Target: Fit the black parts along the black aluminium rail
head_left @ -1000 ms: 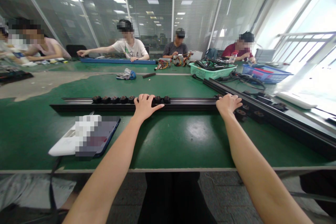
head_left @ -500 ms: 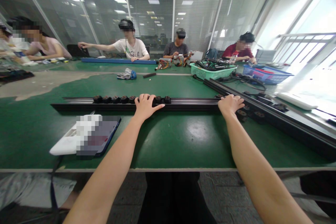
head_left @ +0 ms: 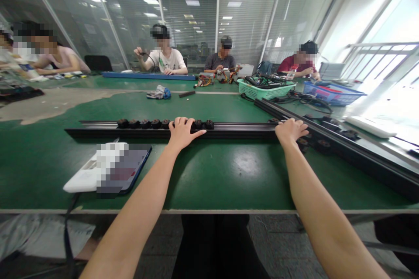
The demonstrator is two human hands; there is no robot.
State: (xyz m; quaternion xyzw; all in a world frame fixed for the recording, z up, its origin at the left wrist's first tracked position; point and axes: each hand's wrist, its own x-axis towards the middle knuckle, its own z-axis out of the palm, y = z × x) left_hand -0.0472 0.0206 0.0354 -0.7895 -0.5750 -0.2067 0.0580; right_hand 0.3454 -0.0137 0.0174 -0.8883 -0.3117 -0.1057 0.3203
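Observation:
A long black rail (head_left: 242, 133) lies crosswise on the green table in front of me. Several round-topped black socket modules (head_left: 145, 124) sit in its channel, left of and beneath my left hand. My left hand (head_left: 182, 133) straddles the rail, its fingers over the far side and its thumb along the near side. My right hand (head_left: 291, 131) is at the rail's right end with its fingers curled down; what they press on or hold is hidden. A small dark module (head_left: 273, 120) shows just left of those fingers.
A second black rail (head_left: 369, 157) slants along the right, with loose modules (head_left: 324, 144) beside it. A white device (head_left: 85, 170) and a phone (head_left: 131, 170) lie front left. Farther back stand a green basket (head_left: 262, 91) of cables and a blue basket (head_left: 334, 96). Several people work across the table.
My right hand has shifted slightly right at the rail's end. My left hand keeps its place on the rail. Across the table, a co-worker's outstretched arm has drawn in and up.

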